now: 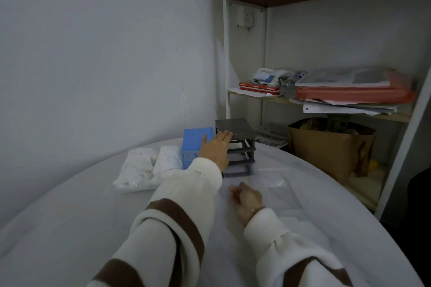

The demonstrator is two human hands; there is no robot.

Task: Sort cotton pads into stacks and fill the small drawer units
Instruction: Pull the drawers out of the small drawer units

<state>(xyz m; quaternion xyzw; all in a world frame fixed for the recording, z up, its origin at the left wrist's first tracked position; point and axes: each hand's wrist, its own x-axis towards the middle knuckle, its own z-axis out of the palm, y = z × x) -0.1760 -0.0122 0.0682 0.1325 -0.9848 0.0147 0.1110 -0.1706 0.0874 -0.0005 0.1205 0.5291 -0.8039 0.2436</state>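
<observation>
The grey unit point(235, 147) stands upright at the table's point(70, 216) far edge, open front facing me. My left hand point(215, 149) lies flat against it, fingers straight; my right hand point(246, 200) rests relaxed before it.

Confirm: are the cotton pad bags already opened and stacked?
No, both cotton pad bags lie unstacked side by side on the table, left of the blue drawer unit.

A shelf unit point(263, 98) stands at two o'clock, holding red books point(258, 88) and orange folders point(349, 95) (papers beneath); a brown paper bag point(326, 149) sits below, a wall socket point(245, 17) above.
</observation>
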